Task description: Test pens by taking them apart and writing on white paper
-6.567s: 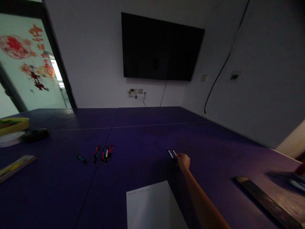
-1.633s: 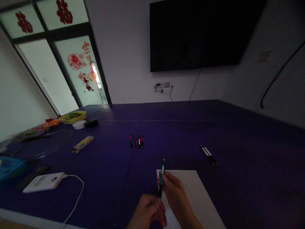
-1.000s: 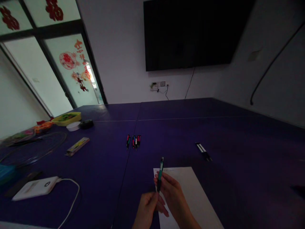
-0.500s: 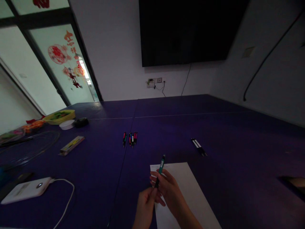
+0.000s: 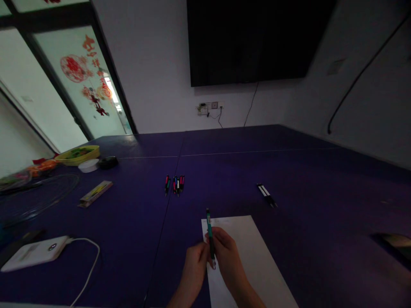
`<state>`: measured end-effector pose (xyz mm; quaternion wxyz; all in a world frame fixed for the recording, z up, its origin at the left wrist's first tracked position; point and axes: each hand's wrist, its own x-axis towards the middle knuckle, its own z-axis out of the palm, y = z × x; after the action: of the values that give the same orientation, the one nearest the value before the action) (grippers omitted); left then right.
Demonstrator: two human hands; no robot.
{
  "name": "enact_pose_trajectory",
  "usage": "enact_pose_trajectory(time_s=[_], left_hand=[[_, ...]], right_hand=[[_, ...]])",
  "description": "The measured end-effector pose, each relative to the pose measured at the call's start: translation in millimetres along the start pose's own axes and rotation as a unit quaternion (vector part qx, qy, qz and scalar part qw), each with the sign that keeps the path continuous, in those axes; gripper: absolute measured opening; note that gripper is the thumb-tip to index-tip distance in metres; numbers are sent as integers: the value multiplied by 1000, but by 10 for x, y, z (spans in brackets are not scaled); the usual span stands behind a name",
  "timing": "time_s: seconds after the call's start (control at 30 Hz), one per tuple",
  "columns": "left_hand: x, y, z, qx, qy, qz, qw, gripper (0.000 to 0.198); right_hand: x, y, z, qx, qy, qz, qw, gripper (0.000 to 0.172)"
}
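Observation:
A green pen (image 5: pixel 209 233) stands nearly upright between both my hands, over the near left corner of a white sheet of paper (image 5: pixel 247 261). My right hand (image 5: pixel 226 252) is closed round the pen's lower barrel. My left hand (image 5: pixel 195 267) is closed beside it, its fingertips at the pen's bottom end. Farther out on the purple table (image 5: pixel 289 171) lies a row of several coloured pens (image 5: pixel 175 185). Two black-and-white pens (image 5: pixel 266 194) lie to the right of them.
At left lie a white power bank (image 5: pixel 34 253) with a white cable (image 5: pixel 91 261), a flat yellow packet (image 5: pixel 95 193), a yellow bowl (image 5: pixel 77 155), a white lid (image 5: pixel 88 165) and a dark object (image 5: pixel 108 161). A dark screen (image 5: pixel 253 40) hangs on the far wall.
The green pen went from the table's left side into both hands over the paper. In the last half second its top swung left, to nearly upright.

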<state>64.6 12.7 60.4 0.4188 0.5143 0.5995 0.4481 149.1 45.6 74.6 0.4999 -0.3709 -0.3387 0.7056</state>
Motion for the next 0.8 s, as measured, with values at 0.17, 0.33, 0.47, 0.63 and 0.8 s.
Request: enact_pose_trajectory(time_s=[0.17,0.33,0.47,0.63,0.8], left_hand=[[13,-8,93,81,23,6,996,40],[94,-116,5,144,13,13,989,26],[295,-200,-29,-79,143,-6,987,22],[496,-77,54,-336,-18,-109,935,39],[557,29,26,-386,-4,-134,913,38]], right_hand=[[97,91,11,-30,48,15,998,31],[205,126,-87,-1,55,-14,998,26],[258,197,-161,14,72,21,997,33],[281,231,-174,-17,63,49,997,43],[195,177,-214,28,48,120,991,42]])
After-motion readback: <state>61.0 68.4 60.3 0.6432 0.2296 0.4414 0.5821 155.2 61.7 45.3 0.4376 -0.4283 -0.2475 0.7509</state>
